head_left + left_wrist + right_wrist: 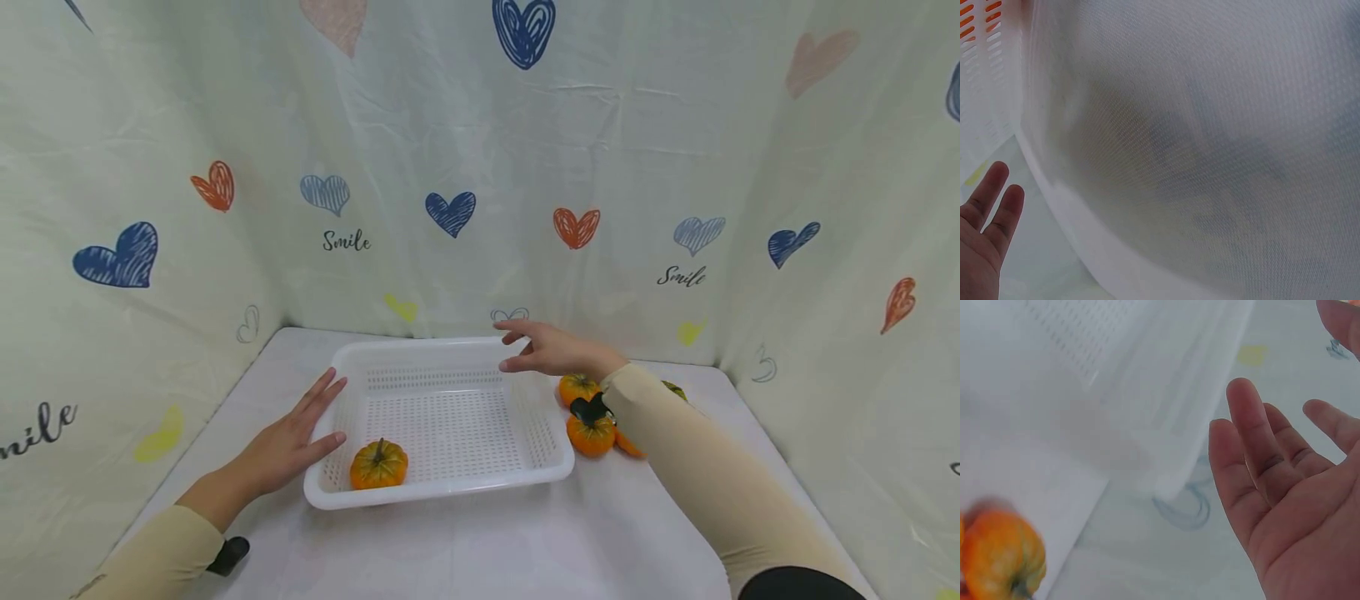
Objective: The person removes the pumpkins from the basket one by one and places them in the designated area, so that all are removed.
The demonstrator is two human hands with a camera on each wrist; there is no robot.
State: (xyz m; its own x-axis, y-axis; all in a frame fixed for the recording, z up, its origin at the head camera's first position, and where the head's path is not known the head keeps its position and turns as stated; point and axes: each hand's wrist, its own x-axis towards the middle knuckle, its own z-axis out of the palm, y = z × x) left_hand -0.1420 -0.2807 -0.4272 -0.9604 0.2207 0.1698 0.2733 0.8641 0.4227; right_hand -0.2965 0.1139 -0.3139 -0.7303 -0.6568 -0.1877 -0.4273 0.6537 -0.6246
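A white plastic basket point(442, 492) with slotted sides stands on the table. One small orange pumpkin point(378, 464) lies inside at its near left corner, stem up. My left hand point(288, 446) is at the basket's left rim, fingers spread and extended, gripping nothing. Over the far right corner of the basket hovers my right hand point(558, 350), fingers loosely bent and nothing in them. In the right wrist view the palm of the right hand point(1297, 494) faces the camera, bare, beside the basket's corner point(1147, 450).
Right of the basket sit several orange pumpkins point(591, 435), partly hidden by the right forearm. A white cloth covers the table point(450, 550). A curtain point(480, 275) printed with hearts rises behind it and along both sides.
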